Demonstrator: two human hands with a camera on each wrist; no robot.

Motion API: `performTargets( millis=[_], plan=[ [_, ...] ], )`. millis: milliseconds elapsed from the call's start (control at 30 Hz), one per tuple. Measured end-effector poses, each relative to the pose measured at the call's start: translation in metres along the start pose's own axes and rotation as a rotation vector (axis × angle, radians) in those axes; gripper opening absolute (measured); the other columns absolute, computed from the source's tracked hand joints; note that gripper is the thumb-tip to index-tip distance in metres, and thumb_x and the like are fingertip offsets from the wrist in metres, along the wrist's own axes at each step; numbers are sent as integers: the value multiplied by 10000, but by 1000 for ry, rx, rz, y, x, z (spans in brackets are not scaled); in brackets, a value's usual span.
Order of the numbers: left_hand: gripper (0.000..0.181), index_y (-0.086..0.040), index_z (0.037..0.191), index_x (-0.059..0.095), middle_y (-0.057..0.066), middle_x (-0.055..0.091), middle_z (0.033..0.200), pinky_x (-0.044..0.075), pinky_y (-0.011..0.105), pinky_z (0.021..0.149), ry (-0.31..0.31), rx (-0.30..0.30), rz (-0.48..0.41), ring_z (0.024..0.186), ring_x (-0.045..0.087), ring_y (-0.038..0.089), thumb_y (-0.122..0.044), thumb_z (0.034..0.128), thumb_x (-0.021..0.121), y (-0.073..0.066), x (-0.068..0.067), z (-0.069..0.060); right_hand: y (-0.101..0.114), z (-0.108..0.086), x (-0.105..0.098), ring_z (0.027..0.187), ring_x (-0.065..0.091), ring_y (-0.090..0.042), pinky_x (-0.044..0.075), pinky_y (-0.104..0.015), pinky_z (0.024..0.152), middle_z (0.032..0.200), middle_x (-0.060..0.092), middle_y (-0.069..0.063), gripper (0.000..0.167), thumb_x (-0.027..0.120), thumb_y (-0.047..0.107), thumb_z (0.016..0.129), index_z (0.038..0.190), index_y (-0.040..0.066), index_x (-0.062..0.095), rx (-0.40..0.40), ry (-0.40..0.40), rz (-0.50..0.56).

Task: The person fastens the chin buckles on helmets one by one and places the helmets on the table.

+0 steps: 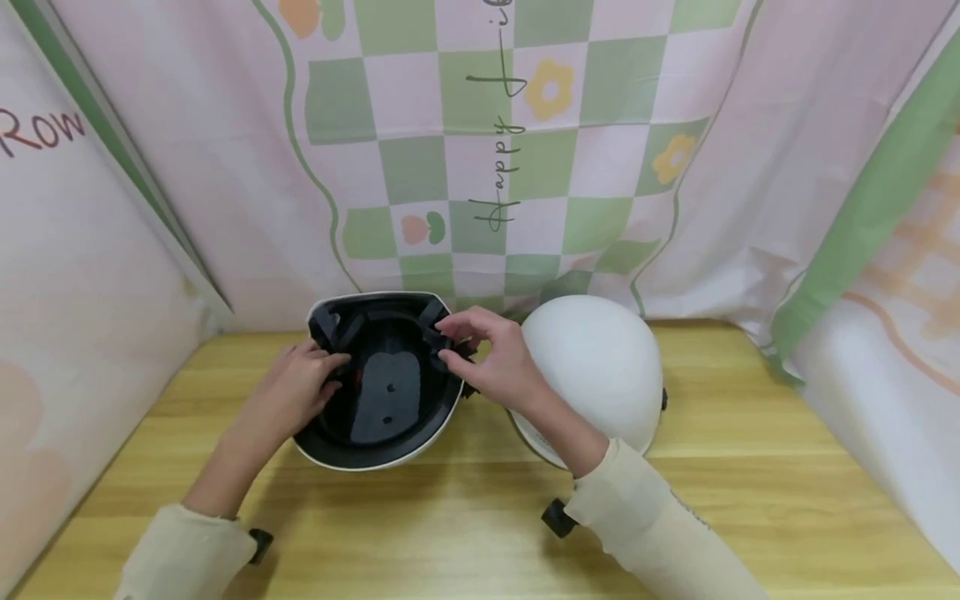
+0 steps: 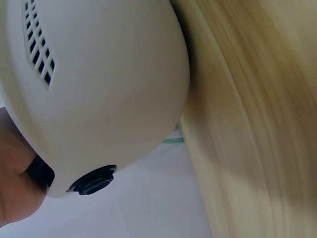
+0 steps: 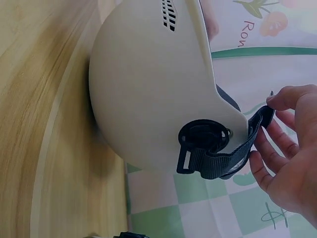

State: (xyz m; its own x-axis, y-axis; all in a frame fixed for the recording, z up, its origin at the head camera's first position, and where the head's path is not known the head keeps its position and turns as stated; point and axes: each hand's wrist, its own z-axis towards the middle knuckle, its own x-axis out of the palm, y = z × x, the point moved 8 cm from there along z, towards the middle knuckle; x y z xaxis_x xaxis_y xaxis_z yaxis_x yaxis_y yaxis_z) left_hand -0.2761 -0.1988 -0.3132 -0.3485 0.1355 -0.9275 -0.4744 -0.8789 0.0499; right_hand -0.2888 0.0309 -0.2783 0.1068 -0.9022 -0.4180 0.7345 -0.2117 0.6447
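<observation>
An upturned white helmet (image 1: pixel 385 398) with a black lining rests on the table in the head view, its inside facing up. My left hand (image 1: pixel 296 385) grips its left side, fingers bent over the rim into the inside; the shell hides most of that hand in the left wrist view. At the right rim my right hand (image 1: pixel 491 354) pinches a black chin strap (image 3: pixel 218 164) between thumb and fingers. That strap runs past a round black fitting (image 3: pixel 203 135) on the shell. Vent slots (image 2: pixel 39 44) show on the helmet's side.
A second white helmet (image 1: pixel 600 367) sits dome up to the right, partly behind my right forearm. The wooden table (image 1: pixel 450 533) meets a hanging cloth (image 1: pixel 480 167) with green checks at the back. Pale cloths also hang at left and right.
</observation>
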Motion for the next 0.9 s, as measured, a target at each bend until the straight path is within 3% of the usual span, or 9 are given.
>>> performTargets(
  millis=[133,333,467,633,767,900],
  plan=[
    [346,16,1203,743,184,753,994,513,525,822,-1,-39,-111,877,639,345,10,862,797,0,-3,4,5,1,1,886,665,-244,554,-365,728,1013,722,-102,243,783,-19,871,1110,-3,741,-23,8,-17],
    [330,27,1213,728,242,727,1168,561,572,902,-53,-134,-437,1087,687,419,-16,893,797,6,-9,5,13,3,3,912,665,-222,559,-372,782,1024,730,-88,259,798,-3,859,1112,-6,745,-66,28,-38],
    [345,39,1223,721,210,748,1115,560,567,923,-88,-226,-579,1091,703,408,-82,910,804,11,-12,6,19,3,5,939,683,-210,571,-386,834,1049,739,-88,266,802,16,855,1115,5,746,-101,47,-50],
    [310,39,1191,741,81,777,877,577,417,763,-63,-301,-612,873,762,272,-175,967,758,12,-11,11,26,4,8,941,682,-195,579,-368,847,1061,741,-83,262,799,23,856,1112,14,747,-137,62,-48],
    [182,-7,976,799,26,747,771,507,302,651,-57,-309,-576,702,673,162,-184,968,758,12,-11,13,28,4,13,944,676,-186,581,-360,854,1063,738,-80,262,794,20,860,1117,16,743,-147,84,-38],
    [137,-45,859,782,42,729,791,465,297,644,-79,-325,-569,696,580,159,-160,931,799,12,-13,13,29,4,16,957,679,-188,585,-371,865,1066,735,-84,268,794,15,861,1124,14,737,-151,101,-31]
  ],
)
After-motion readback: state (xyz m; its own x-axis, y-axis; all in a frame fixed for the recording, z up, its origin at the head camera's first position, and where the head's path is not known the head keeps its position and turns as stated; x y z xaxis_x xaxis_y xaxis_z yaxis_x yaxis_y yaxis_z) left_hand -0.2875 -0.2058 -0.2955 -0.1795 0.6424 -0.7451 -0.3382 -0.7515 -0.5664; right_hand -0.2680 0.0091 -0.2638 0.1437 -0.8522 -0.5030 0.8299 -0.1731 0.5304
